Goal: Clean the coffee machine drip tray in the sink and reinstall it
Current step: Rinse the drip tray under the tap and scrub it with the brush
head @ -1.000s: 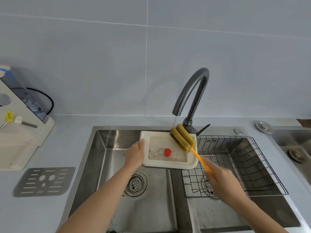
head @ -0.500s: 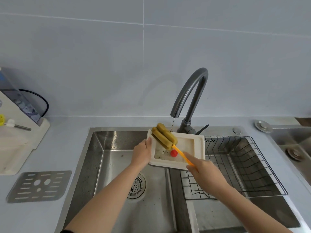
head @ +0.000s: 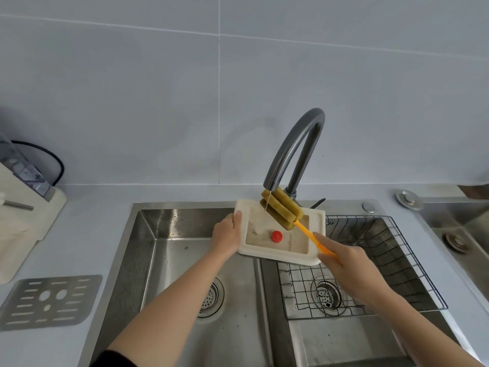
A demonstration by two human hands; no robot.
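A cream drip tray with a red float and brown stains is held over the divider of the double sink. My left hand grips its left edge. My right hand holds the orange handle of a yellow-green sponge brush. The sponge head lies on the tray's far part, under the spout of the grey faucet, where a thin stream of water falls on it. The cream coffee machine stands at the far left on the counter.
A perforated metal grate lies on the counter left of the sink. A wire basket sits in the right basin. Another sink shows at the right edge. A tiled wall is behind.
The sponge head swept left across the tray, then back toward its far middle under the spout. The tray shifted slightly right and the view drifted right.
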